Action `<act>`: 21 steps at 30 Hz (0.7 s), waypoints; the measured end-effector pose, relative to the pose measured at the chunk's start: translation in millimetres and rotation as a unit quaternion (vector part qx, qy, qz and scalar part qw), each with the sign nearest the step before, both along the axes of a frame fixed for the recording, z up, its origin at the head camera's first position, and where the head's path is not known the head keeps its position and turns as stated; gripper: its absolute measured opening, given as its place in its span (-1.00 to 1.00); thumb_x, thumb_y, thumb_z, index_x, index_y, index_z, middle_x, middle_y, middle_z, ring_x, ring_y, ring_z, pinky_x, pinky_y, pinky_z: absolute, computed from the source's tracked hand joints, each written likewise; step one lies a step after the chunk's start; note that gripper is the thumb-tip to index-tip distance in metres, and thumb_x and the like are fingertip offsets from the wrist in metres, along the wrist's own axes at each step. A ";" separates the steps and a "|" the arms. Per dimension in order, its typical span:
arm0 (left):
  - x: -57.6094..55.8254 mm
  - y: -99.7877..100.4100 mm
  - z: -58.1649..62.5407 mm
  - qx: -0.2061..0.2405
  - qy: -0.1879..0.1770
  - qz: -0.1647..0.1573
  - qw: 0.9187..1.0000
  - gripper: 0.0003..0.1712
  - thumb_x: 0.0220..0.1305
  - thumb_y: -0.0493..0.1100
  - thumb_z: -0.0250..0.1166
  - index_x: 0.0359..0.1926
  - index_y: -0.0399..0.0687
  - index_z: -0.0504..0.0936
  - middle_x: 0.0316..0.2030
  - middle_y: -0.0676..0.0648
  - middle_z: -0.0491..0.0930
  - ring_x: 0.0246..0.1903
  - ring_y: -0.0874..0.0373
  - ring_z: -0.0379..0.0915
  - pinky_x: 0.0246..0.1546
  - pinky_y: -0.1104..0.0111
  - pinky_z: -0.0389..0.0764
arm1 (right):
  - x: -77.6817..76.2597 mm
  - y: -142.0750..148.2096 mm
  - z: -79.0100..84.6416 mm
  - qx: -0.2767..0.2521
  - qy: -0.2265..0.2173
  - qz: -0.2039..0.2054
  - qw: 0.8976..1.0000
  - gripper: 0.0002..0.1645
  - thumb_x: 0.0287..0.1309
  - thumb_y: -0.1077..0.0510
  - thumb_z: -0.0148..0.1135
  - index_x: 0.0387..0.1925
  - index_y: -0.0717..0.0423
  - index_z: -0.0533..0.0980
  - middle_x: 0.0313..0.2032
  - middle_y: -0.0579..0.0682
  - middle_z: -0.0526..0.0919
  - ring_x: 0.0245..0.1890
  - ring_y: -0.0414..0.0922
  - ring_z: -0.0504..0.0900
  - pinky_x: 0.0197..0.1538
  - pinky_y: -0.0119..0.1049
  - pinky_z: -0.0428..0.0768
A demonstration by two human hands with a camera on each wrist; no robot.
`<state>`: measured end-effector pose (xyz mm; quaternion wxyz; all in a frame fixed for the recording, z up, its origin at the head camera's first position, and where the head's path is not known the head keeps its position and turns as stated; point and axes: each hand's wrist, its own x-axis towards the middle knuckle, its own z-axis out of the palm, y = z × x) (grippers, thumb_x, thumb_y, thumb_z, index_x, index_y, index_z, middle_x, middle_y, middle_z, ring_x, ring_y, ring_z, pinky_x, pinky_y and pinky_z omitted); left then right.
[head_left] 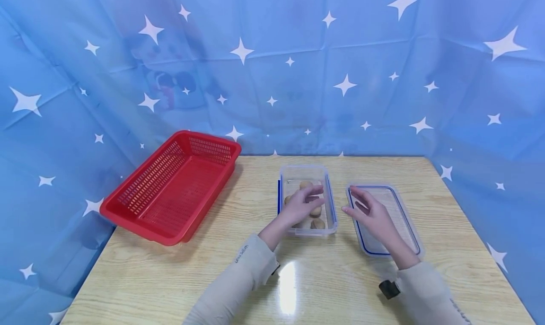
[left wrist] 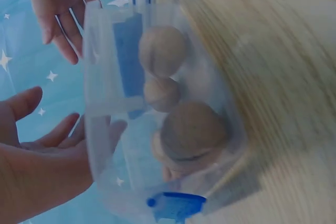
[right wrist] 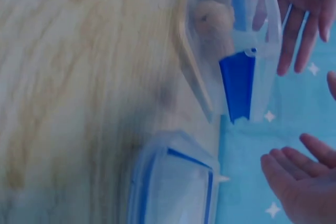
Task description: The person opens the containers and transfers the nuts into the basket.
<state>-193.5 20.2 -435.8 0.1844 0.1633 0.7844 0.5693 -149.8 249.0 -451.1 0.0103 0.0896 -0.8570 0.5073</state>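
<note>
A clear plastic food container (head_left: 316,232) with blue clips (left wrist: 176,205) stands on the table. Inside it lie several round, light-brown balls (left wrist: 193,129), some with a seam line; their kind is not shown clearly. Over the container's opening hovers my left hand (head_left: 300,206), fingers spread loosely and holding nothing. To its right lies the matching clear lid (head_left: 402,214) with a blue seal, flat on the wood. My right hand (head_left: 373,217) is above the lid's left part, fingers relaxed and thumb apart, also holding nothing. In the right wrist view, its palm (right wrist: 307,182) faces the container.
A red slotted plastic basket (head_left: 187,230) sits on the left of the wooden table (head_left: 340,287). Behind and beside the table hangs a blue curtain (head_left: 289,102) with white stars.
</note>
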 end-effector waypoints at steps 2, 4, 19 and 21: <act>-1.0 -2.3 -2.3 -0.001 -0.007 -0.013 1.000 -0.44 0.48 -0.04 0.14 0.41 -0.10 0.37 0.33 -0.09 0.48 0.30 -0.04 0.45 0.32 0.17 0.47 | 0.9 -4.0 -1.6 -0.001 -0.006 0.010 1.000 -0.18 0.35 0.09 0.24 0.48 0.27 0.13 0.48 0.30 0.19 0.49 0.25 0.16 0.39 0.01 0.27; -2.0 -4.3 -4.5 -0.003 -0.015 -0.028 0.999 -0.46 0.47 -0.08 0.16 0.39 -0.12 0.40 0.30 -0.10 0.51 0.26 -0.03 0.48 0.30 0.18 0.49 | 2.0 -7.4 -3.6 0.005 -0.009 0.019 1.000 -0.15 0.35 0.07 0.25 0.50 0.23 0.11 0.49 0.28 0.17 0.50 0.24 0.15 0.40 0.04 0.26; -9.9 -5.6 -22.7 -0.069 -0.005 -0.093 0.993 -0.56 0.44 -0.14 0.19 0.29 -0.12 0.51 0.23 -0.12 0.57 0.28 -0.01 0.47 0.36 0.20 0.42 | 10.8 -25.7 -18.6 0.018 0.001 0.063 0.998 -0.01 0.23 0.10 0.36 0.52 0.26 0.05 0.54 0.31 0.00 0.51 0.33 0.02 0.44 0.22 0.19; -10.4 -4.9 -24.3 -0.077 -0.009 -0.098 0.992 -0.56 0.44 -0.14 0.20 0.28 -0.11 0.53 0.23 -0.11 0.57 0.27 0.00 0.47 0.36 0.20 0.41 | 11.0 -26.8 -20.5 0.025 0.000 0.065 0.998 0.02 0.21 0.08 0.38 0.52 0.25 0.04 0.54 0.31 -0.01 0.52 0.34 0.01 0.43 0.23 0.20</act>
